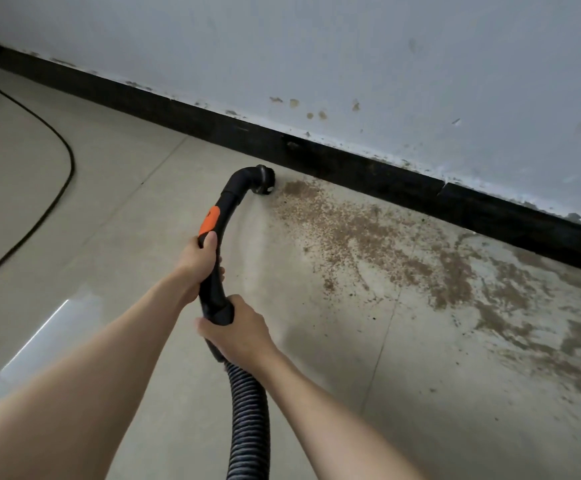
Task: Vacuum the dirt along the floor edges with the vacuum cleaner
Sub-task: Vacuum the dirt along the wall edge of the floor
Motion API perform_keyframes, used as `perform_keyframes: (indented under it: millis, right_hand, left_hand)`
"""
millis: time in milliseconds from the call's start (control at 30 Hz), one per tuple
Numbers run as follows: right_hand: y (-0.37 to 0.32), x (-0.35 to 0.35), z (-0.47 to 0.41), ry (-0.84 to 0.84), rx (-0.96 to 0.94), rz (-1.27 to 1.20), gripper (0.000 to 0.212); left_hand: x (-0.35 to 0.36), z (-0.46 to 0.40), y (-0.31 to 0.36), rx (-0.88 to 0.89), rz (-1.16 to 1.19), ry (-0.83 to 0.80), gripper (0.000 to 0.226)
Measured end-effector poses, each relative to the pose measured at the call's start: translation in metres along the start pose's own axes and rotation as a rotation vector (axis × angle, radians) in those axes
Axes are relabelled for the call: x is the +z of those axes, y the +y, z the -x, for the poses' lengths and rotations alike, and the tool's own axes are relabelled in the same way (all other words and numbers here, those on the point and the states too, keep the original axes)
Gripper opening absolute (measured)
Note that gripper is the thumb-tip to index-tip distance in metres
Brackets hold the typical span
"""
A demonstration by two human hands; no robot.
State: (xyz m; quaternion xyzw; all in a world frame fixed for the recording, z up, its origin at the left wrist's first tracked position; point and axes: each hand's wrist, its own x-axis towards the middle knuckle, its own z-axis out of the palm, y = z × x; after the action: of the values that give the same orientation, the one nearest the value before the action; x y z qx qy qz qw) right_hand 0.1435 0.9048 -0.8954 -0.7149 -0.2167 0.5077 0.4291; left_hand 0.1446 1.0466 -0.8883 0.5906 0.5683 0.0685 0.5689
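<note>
A black curved vacuum handle [228, 199] with an orange patch ends in a round nozzle [264, 183] that sits on the floor against the black skirting board [351, 164]. Brown dirt [368, 237] spreads along the floor edge from just right of the nozzle toward the far right. My left hand [201, 259] grips the handle just below the orange patch. My right hand [239, 332] grips the lower end of the handle where the ribbed black hose [249, 417] begins. The hose runs down out of view between my arms.
A black power cord [59, 188] curves across the beige tiled floor [109, 237] at the left. The white wall [351, 64] above the skirting is stained. Floor left of the nozzle looks free of dirt.
</note>
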Motion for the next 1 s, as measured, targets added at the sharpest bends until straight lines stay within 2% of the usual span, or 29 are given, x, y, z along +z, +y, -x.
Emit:
perform_keyframes:
  millis: [267,467,733,1000]
  right_hand:
    - [-0.004,0.009,-0.009,-0.033,-0.062,-0.055,0.033]
    - [0.003,-0.023,-0.022,-0.067,-0.094,-0.129,0.020]
    - [0.020,-0.072,-0.032,-0.110,-0.063,-0.182,0.025]
    - [0.033,-0.101,-0.002,-0.130,-0.044,-0.245,0.026]
  left_hand:
    - [-0.005,0.003,0.008,0.009,-0.094,0.080,0.029]
    - [0.020,-0.004,0.021,0.029,-0.125,0.118,0.035]
    - [0.062,-0.009,0.032,0.026,-0.148,0.116,0.040]
    - [0.095,0.021,0.042,0.024,-0.226,0.086,0.041]
